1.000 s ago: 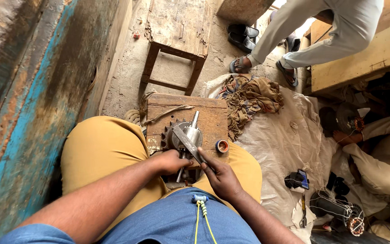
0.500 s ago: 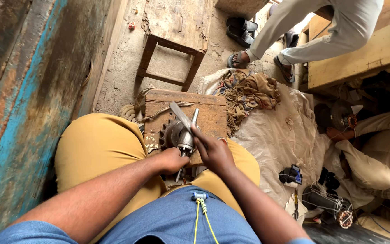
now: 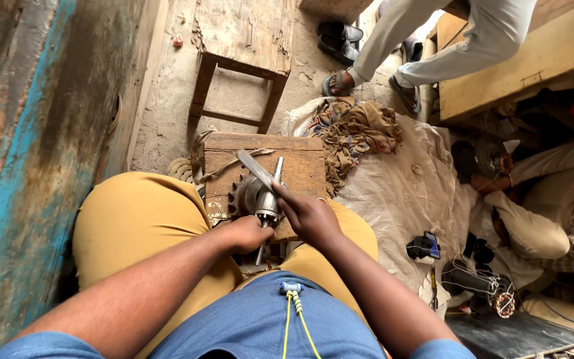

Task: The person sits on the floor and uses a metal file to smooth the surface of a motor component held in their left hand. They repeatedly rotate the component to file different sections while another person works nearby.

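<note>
Since the earlier frames the flat metal file has swung from pointing far-right to slanting far-left across the shaft, and the small round tin that stood on the block beside the right hand is no longer in sight. Far left stands a worn wall streaked with blue paint, and just right of it the person's tan-trousered knee. Left hand lies curled shut round the near end of a metal motor part, a toothed, rotor-like piece on a steel shaft, which sits on the near edge of a low wooden block between the knees. Right hand, just right of the part and touching it, has its fingers closed, the thumb and forefinger pinching at the shaft where the file's lower end meets it; whether they grip the file or the shaft I cannot tell. Beyond the block stands a wooden stool. Right of the block a heap of brown rags rests on a pale plastic sheet. Far right, another person's sandalled feet stand by a wooden bench, and a seated person in light clothes works near a wound motor coil
</note>
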